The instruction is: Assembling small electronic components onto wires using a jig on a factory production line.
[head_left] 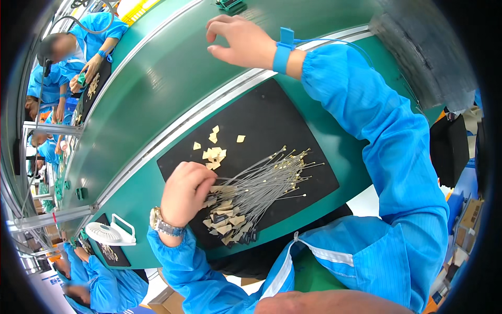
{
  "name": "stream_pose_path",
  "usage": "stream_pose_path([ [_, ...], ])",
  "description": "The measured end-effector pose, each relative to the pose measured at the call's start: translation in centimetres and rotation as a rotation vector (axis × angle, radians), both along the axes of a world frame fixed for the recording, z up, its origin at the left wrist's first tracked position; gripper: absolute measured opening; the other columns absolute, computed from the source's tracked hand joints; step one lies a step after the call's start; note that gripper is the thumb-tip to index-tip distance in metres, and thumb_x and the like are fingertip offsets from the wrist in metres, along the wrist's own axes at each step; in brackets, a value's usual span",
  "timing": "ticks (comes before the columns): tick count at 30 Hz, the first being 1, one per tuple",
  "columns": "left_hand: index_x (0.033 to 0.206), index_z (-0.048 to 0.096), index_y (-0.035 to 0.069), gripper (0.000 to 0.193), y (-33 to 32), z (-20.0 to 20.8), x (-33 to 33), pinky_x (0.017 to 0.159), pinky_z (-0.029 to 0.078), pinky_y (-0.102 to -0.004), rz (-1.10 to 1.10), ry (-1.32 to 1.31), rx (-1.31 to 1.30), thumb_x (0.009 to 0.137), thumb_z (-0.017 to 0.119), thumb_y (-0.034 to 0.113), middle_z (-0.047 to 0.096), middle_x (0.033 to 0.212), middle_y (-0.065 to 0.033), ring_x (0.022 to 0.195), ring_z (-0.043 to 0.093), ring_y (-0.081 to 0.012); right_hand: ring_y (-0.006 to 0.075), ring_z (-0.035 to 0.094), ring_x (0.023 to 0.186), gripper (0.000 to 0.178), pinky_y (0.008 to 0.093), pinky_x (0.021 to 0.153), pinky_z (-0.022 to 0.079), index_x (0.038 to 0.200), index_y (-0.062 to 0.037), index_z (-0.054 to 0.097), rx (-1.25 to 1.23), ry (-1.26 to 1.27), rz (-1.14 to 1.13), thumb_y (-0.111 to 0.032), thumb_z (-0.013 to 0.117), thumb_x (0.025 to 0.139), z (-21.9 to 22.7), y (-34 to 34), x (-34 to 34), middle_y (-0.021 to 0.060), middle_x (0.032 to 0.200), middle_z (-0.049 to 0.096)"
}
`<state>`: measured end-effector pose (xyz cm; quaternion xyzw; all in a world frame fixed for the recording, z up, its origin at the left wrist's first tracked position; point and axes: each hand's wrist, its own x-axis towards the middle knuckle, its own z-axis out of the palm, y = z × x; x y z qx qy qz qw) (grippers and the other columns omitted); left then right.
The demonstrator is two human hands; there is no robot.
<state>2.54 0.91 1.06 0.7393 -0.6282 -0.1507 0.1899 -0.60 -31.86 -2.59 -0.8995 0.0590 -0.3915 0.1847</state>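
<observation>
Spreading right hand (238, 42), bunching left hand (184, 192)

Holding right fingers (218, 24) apart over one green belt (151, 81), near one green block (228, 4). Bending left fingers (200, 174) together by one wire heap (266, 184) on one black mat (280, 118); cannot tell if pinching any.

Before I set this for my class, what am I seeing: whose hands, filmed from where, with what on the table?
No machine here: someone works bare-handed, wearing a wide fisheye camera on the head, so straight edges bend. The left hand, with a watch at its wrist, is at a bundle of thin grey cables on a black mat; whether it grips one is unclear. Small cream pieces lie there too. The right hand, wearing a blue wrist strap, is open and apparently empty over a green surface, near a green part at the top edge.
</observation>
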Motion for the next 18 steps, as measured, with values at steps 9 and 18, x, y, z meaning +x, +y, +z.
stream_pose_path([
  [9, 0.092, 0.064, 0.001, 0.011, 1.5, 0.5, -1.0, 0.07, 0.053, -0.0266, 0.25, 0.308, -0.065, 0.083, 0.065, -0.005, 0.068, 0.086, -0.0087, 0.076, 0.067, -0.019, 0.0299, 0.061, 0.096, 0.015, 0.0361, 0.085, 0.048, 0.092, -0.0035, 0.061, 0.216, 0.152, 0.33, -0.017, 0.061, 0.086, 0.9, 3.0, -4.2, 0.0107, 0.103, 0.064],
  [18, 0.109, 0.057, -0.003, 0.018, 2.3, 0.6, -0.9, 0.077, 0.053, -0.0258, 0.379, 0.149, -0.398, 0.091, 0.057, -0.007, 0.063, 0.099, -0.008, 0.085, 0.061, -0.013, 0.029, 0.066, 0.079, 0.025, 0.039, 0.07, 0.051, 0.099, -0.0052, 0.069, 0.346, 0.789, 0.982, -0.027, 0.064, 0.088, 2.5, 9.4, -8.8, 0.012, 0.087, 0.07],
])
